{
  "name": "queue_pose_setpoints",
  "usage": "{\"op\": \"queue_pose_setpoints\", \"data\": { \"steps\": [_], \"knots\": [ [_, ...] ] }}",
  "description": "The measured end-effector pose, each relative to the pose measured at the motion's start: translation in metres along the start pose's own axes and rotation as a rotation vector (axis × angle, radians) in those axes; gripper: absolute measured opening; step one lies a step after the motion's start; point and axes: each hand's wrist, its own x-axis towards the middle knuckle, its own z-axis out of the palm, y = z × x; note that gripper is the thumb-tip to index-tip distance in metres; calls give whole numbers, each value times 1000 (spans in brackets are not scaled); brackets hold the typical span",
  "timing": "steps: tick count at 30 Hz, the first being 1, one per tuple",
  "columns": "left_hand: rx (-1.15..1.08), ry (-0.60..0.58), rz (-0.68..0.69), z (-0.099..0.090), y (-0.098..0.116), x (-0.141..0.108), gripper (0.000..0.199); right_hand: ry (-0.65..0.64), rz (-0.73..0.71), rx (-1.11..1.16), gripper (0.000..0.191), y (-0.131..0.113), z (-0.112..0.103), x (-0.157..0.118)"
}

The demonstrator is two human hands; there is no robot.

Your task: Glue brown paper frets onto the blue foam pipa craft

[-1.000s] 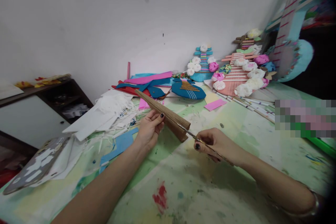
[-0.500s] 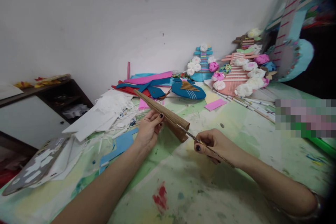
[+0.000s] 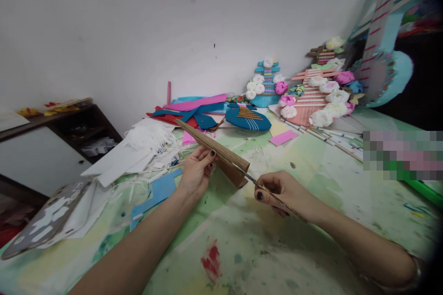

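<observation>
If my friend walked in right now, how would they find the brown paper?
Over the green, paint-stained table, find the left hand. In its grip is the brown paper: long and folded, narrow at the far end, wider near the scissors in the right hand. Its brown colour sets it apart from the white sheets and blue piece nearby.

Dim, flat light; soft shadows on table (image 3: 256,253); right edge dark, patch (image 3: 401,154) pixelated.
</observation>
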Motion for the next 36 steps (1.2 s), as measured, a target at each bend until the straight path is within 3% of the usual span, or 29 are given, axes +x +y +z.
{"op": "queue_pose_setpoints", "data": {
  "steps": [8,23,30,36],
  "knots": [
    [-14,-6,-15,1,-2,-1,27,40,-8,-20,37,-1,1,0],
    [-11,-20,-14,-4,-4,1,28,68,126,-53,37,-8,4,0],
    [9,-38,-18,-3,-5,1,27,131,5,-150,39,-2,3,1],
    [24,-56,-38,-1,-4,-1,31,84,-63,-113,42,-3,4,-1]
  ]
}}
